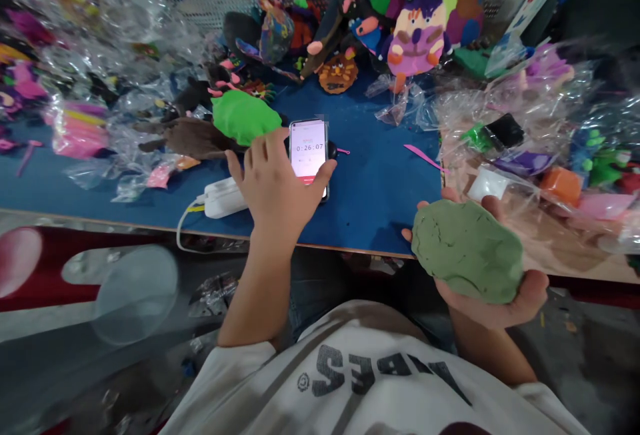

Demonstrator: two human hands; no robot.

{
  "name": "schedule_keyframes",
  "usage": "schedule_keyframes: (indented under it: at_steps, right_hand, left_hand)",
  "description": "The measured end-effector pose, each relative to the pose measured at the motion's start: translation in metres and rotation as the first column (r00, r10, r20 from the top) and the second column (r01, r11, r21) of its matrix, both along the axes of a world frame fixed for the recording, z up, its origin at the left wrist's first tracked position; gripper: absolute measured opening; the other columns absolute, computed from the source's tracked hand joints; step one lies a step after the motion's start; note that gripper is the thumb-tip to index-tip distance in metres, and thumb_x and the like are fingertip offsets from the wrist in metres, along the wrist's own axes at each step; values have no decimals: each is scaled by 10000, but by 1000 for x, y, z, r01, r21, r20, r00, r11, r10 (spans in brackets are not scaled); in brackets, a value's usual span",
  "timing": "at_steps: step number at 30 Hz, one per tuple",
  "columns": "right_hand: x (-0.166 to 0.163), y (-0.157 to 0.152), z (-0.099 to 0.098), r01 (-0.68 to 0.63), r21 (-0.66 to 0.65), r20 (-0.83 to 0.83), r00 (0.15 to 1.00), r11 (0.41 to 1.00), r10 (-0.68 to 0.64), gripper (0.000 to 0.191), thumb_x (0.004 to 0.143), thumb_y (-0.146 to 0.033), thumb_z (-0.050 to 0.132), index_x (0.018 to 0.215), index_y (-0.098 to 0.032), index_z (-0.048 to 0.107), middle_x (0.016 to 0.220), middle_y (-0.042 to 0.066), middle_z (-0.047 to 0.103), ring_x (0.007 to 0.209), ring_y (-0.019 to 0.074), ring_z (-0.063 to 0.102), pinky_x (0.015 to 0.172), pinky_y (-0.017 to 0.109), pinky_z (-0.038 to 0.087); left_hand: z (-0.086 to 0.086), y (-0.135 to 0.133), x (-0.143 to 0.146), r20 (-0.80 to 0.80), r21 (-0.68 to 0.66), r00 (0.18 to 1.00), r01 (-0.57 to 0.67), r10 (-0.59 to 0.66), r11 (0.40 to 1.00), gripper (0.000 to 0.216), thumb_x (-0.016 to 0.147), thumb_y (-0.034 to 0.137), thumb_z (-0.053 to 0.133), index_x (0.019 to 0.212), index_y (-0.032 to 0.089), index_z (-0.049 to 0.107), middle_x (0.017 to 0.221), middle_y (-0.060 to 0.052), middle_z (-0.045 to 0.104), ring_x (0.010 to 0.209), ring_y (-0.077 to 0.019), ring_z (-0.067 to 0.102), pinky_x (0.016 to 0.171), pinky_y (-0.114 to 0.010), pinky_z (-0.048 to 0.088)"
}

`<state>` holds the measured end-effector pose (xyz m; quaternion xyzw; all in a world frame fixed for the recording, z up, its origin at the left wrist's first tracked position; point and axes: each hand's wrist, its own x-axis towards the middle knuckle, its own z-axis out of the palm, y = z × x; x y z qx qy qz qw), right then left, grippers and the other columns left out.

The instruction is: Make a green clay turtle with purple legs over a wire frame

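My left hand (277, 178) is spread over the near edge of a smartphone (307, 138), its thumb by the phone's right side. The screen shows a running time display. Whether the hand touches the phone, I cannot tell. Just beyond its fingertips sits a bright green clay lump (245, 117), and a white power strip (225, 197) with a cable lies at its left. On the right, my right hand (500, 311) holds a thick, oval slab of grey-green modelling clay (467, 248) from below, past the table's front edge. Small cracks and dents mark the slab's surface.
Several clay animal figures (417, 35) stand along the back of the blue table (370, 201), before a perforated panel. Clear bags of coloured clay (80, 129) crowd the left. A pink modelling tool (424, 157) lies near bagged clay (560, 185) at right. Below left is a clear round stool (137, 295).
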<state>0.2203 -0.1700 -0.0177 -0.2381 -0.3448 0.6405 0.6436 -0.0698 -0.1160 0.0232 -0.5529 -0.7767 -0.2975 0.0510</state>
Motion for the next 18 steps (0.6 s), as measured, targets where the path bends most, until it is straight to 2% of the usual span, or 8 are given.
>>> schedule_keyframes:
  at_steps: [2,4,6,8,9,11,15,18]
  right_hand:
    - [-4,-8,4,-25,-97,-37,999,995,21,804,855,-835,634,1503,-363,697,1702,139,568,1545,547,564,1083,880,540]
    - [-15,-18,9,-63,-268,-100,994,961,37,823,854,-907,564,1469,-382,716,1631,123,649,1491,525,624,1129,893,497]
    - [-30,-27,11,-95,-410,-151,988,907,36,791,916,-912,474,1448,-384,726,1531,107,730,1484,470,647,1206,874,450]
    - [-48,-34,10,-90,-438,-138,990,894,32,717,976,-854,456,1383,-349,761,1434,95,782,1539,406,615,1286,806,427]
    - [-56,-35,10,-73,-410,-102,994,909,34,664,1005,-808,469,1340,-326,781,1411,91,791,1566,376,593,1322,760,418]
    - [-69,-35,9,53,-293,54,998,955,-39,534,1057,-698,515,1257,-299,807,1416,81,781,1563,343,595,1367,684,404]
    - [-70,-31,12,399,34,371,846,916,-383,210,1044,-417,699,1225,-353,783,1502,19,692,1502,330,621,1384,680,382]
    - [-58,-35,17,315,256,525,749,914,-405,321,1026,-368,734,1328,-472,752,1640,-64,585,1653,335,458,1440,672,251]
  left_hand:
    - [-3,-25,16,161,199,967,166,-199,966,573,992,660,666,1417,282,590,1541,-150,656,1560,-402,556,1398,-698,285]
    - [-12,-54,41,384,388,774,359,-502,849,542,1003,722,601,1351,309,646,1496,-130,691,1506,-375,620,1348,-650,419]
    - [-25,-78,70,629,560,368,397,-684,728,619,992,788,559,1390,326,669,1551,-121,681,1515,-376,628,1296,-629,497]
    - [-38,-94,92,805,575,-81,347,-588,740,772,1051,822,317,1536,305,623,1687,-138,599,1570,-369,593,1285,-619,510]
    - [-42,-98,99,832,555,-212,315,-513,770,821,1063,815,230,1596,299,581,1667,-152,621,1569,-362,599,1275,-616,514]
    - [-49,-100,102,865,480,-310,284,-394,830,888,1065,812,120,1673,292,506,1630,-160,658,1592,-345,581,1284,-613,496]
    - [-50,-93,84,890,443,-286,369,-354,817,950,1008,905,31,1767,411,318,1691,-97,612,1648,-356,513,1291,-678,464]
    - [-45,-95,78,877,473,-302,404,-374,783,938,984,934,-2,1769,489,255,1755,-51,545,1633,-345,535,1256,-663,511]
